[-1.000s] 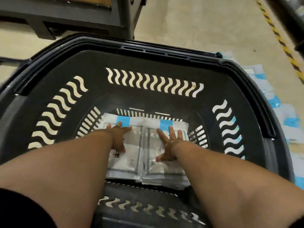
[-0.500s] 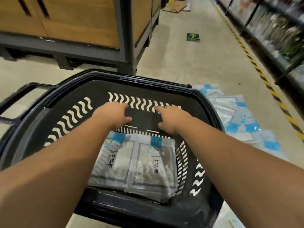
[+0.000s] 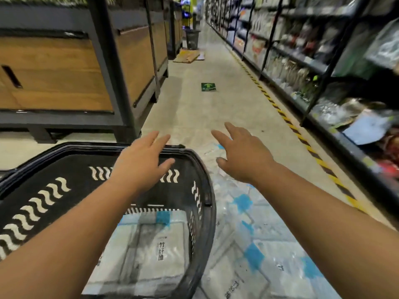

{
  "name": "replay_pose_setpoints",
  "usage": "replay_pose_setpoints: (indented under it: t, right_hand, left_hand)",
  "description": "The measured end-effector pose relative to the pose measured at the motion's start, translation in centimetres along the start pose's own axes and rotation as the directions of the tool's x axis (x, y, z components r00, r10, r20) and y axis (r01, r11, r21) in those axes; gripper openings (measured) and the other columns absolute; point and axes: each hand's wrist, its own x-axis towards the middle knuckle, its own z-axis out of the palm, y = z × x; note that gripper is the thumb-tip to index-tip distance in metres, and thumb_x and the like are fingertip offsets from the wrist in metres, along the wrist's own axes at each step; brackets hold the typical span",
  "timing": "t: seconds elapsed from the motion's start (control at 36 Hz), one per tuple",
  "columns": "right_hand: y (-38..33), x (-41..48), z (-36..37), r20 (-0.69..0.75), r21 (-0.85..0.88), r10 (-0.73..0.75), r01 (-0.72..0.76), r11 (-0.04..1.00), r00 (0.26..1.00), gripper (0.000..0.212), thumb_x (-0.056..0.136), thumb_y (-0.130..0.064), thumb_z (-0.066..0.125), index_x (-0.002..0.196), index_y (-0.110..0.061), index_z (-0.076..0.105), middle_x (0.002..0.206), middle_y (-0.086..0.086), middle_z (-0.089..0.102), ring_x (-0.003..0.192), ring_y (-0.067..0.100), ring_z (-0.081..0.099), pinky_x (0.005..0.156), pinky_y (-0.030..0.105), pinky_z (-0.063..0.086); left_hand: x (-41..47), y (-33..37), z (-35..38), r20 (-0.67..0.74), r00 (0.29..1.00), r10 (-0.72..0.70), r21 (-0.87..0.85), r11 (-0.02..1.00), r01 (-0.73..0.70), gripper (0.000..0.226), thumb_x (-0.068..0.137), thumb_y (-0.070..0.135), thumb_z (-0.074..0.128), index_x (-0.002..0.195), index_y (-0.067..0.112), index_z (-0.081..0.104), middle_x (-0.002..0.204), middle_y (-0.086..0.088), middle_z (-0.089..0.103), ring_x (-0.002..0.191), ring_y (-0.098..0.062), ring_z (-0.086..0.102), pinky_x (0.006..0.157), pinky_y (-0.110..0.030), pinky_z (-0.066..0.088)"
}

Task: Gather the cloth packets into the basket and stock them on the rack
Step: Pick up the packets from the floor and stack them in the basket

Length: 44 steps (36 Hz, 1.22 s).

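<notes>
Both hands reach forward, empty, with fingers spread and relaxed. Left hand (image 3: pixel 140 167) hovers above the far rim of a black plastic basket (image 3: pixel 64 167) with wavy slots in its walls. Right hand (image 3: pixel 244 156) is stretched out past the basket's right side, above a loose spread of cloth packets (image 3: pixel 269 266) lying on the shop floor (image 3: pixel 216 108) just beside the basket. More packets (image 3: pixel 159 251) already lie flat in the bottom of the basket, white with blue bands and printed characters.

These packets look like folded cloth sealed in glossy clear wrappers, so they are probably light, soft and floppy, and slippery against each other. A stack would likely slide apart if taken from the top alone. The better hold seems to be at opposite edges, fingers slid beneath and thumbs on top, taking a few at once.

Along the right of the aisle runs a stocked rack (image 3: pixel 302 61), blurred; a wooden display unit (image 3: pixel 64 72) stands to the left.
</notes>
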Motion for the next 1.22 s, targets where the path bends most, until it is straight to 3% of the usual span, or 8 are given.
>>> replay_pose_setpoints:
  t: [0.19, 0.36, 0.69, 0.83, 0.92, 1.06, 1.14, 1.22]
  right_hand:
    - [11.3, -6.7, -1.2, 0.001, -0.069, 0.216, -0.215, 0.974, 0.976, 0.075, 0.101, -0.051, 0.045, 0.161, -0.033, 0.004, 0.169, 0.006, -0.003, 0.152, 0.03, 0.012, 0.117, 0.045, 0.031]
    - [19.7, -13.9, -0.3, 0.013, -0.128, 0.363, -0.359, 0.925, 0.932, 0.076, 0.1, -0.052, 0.047, 0.161, -0.032, 0.007, 0.169, 0.007, 0.0, 0.152, 0.03, 0.014, 0.113, 0.047, 0.035]
    - [25.8, -27.8, 9.2, 0.166, -0.135, 0.516, -0.499, 0.856, 0.84, 0.075, 0.096, -0.05, 0.053, 0.158, -0.028, 0.017, 0.167, 0.009, 0.009, 0.146, 0.032, 0.025, 0.111, 0.047, 0.036]
    - [24.3, -33.7, 16.8, 0.329, -0.16, 0.502, -0.477, 0.864, 0.8, 0.076, 0.099, -0.053, 0.047, 0.161, -0.028, 0.011, 0.169, 0.008, 0.005, 0.15, 0.03, 0.021, 0.117, 0.042, 0.03]
    - [22.4, -36.7, 21.4, 0.413, -0.14, 0.474, -0.459, 0.877, 0.778, 0.078, 0.097, -0.055, 0.049, 0.161, -0.028, 0.013, 0.169, 0.009, 0.008, 0.149, 0.032, 0.024, 0.116, 0.043, 0.031]
    - [19.2, -40.0, 28.0, 0.452, -0.067, 0.348, -0.358, 0.931, 0.821, 0.077, 0.077, -0.039, 0.082, 0.142, -0.007, 0.055, 0.147, 0.027, 0.048, 0.118, 0.047, 0.058, 0.087, 0.054, 0.055]
    - [16.3, -40.7, 29.6, 0.416, 0.02, 0.281, -0.318, 0.948, 0.865, 0.068, 0.08, -0.032, 0.079, 0.136, 0.0, 0.057, 0.141, 0.032, 0.05, 0.114, 0.05, 0.057, 0.086, 0.058, 0.054]
    - [12.7, -41.2, 31.8, 0.402, 0.124, 0.118, -0.182, 0.975, 0.908, 0.064, 0.083, -0.035, 0.064, 0.136, -0.001, 0.055, 0.141, 0.033, 0.048, 0.119, 0.049, 0.053, 0.094, 0.056, 0.052]
  left_hand:
    - [2.4, 10.9, 1.0, 0.0, 0.99, 0.142, -0.11, 0.984, -0.141, 0.074, 0.095, 0.057, 0.051, 0.157, 0.034, 0.02, 0.166, 0.005, 0.015, 0.148, -0.022, 0.024, 0.118, -0.042, 0.028]
    - [2.9, 19.9, 3.6, 0.041, 0.955, 0.295, -0.083, 0.953, -0.291, 0.075, 0.095, 0.058, 0.049, 0.158, 0.029, 0.018, 0.166, 0.002, 0.017, 0.148, -0.023, 0.023, 0.116, -0.044, 0.03]
    - [-4.2, 27.7, 13.8, 0.193, 0.856, 0.48, -0.075, 0.877, -0.474, 0.075, 0.097, 0.058, 0.045, 0.159, 0.025, 0.019, 0.165, -0.003, 0.019, 0.148, -0.026, 0.026, 0.113, -0.043, 0.033]
    - [-8.7, 25.0, 19.0, 0.332, 0.788, 0.519, -0.069, 0.846, -0.528, 0.071, 0.098, 0.055, 0.045, 0.157, 0.021, 0.025, 0.163, -0.008, 0.025, 0.145, -0.033, 0.032, 0.111, -0.048, 0.038]
    - [-11.6, 22.3, 21.8, 0.393, 0.741, 0.545, -0.058, 0.819, -0.571, 0.07, 0.095, 0.057, 0.04, 0.152, 0.016, 0.04, 0.155, -0.014, 0.039, 0.134, -0.039, 0.047, 0.099, -0.053, 0.048]
    - [-16.2, 18.3, 25.5, 0.487, 0.698, 0.524, -0.045, 0.814, -0.579, 0.067, 0.094, 0.047, 0.059, 0.149, 0.014, 0.043, 0.153, -0.015, 0.042, 0.132, -0.037, 0.048, 0.098, -0.051, 0.047]
    - [-18.5, 16.7, 26.9, 0.531, 0.674, 0.514, -0.078, 0.821, -0.565, 0.067, 0.089, 0.051, 0.047, 0.14, 0.008, 0.052, 0.143, -0.019, 0.052, 0.12, -0.041, 0.057, 0.088, -0.053, 0.053]
    - [-21.9, 14.9, 28.9, 0.56, 0.644, 0.521, -0.131, 0.823, -0.553, 0.069, 0.087, 0.051, 0.043, 0.141, 0.008, 0.049, 0.145, -0.02, 0.049, 0.122, -0.042, 0.054, 0.09, -0.054, 0.052]
